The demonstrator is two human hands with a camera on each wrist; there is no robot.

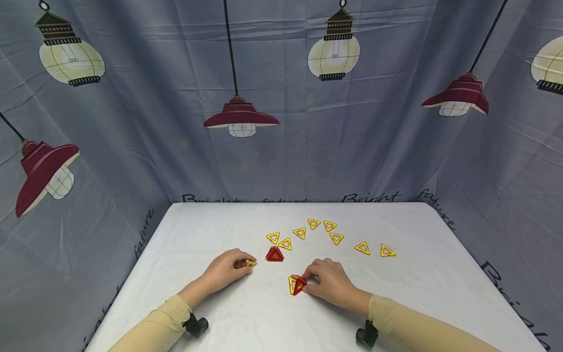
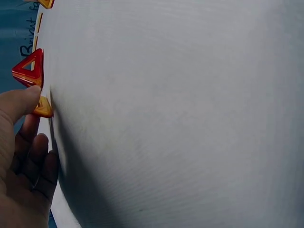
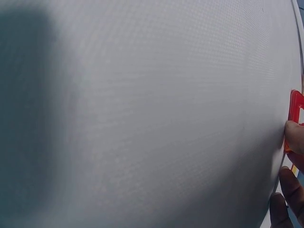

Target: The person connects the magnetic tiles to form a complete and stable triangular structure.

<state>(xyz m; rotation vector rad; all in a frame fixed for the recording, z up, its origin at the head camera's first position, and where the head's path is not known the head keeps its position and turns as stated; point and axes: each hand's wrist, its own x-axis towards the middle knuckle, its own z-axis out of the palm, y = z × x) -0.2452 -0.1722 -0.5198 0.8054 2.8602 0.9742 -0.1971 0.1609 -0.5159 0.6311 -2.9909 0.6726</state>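
At your right hand point(image 1: 333, 283) is a small cluster of triangular frame tiles on the near middle of the white table point(image 1: 246, 313): a red tile point(image 1: 300, 285) with a yellow tile point(image 1: 291, 285) tilted against its left side. You pinch the cluster's right side between thumb and fingers; the right-wrist view catches only the edge of a red piece beneath your fingertip, so you cannot tell there how its joints sit. Squeeze unevenly or drag it sideways, and those leaning tiles could fold or part, I judge.

Your left hand point(image 1: 228, 268) pinches a single yellow triangle point(image 1: 251, 263) by thumb and finger, left of the cluster and well apart from it. Your fingers hide much of that tile, so a poor grip could let it twist and meet another edge crookedly.

Between your hands and a little farther off stands a red pyramid-like piece point(image 1: 274, 254). It sits near the left hand's path to the right, so a low sweep might knock it; if the tiles are magnetic, a near pass might also snag it.

Just behind it lie two yellow triangles; six more run off to the right. A patterned curtain point(image 1: 281, 161) rises behind the table.
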